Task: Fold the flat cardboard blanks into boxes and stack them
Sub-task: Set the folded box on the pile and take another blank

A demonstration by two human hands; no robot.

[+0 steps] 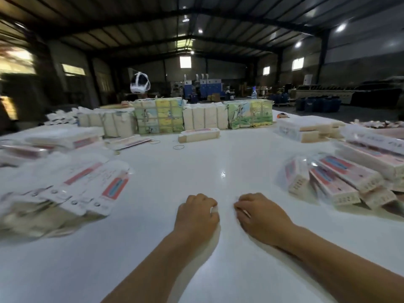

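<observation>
Cardboard blanks point(87, 189), print blurred, unreadable

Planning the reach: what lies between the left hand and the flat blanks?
Head view: only bare white table separates the left hand from the flat blanks.

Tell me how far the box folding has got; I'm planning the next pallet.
Done: folded boxes lie heaped at the right, more behind. In hand: nothing clearly; the left hand and right hand rest curled on the white table with no blank between them. Left: a fanned pile of flat blanks waits at the left.
</observation>
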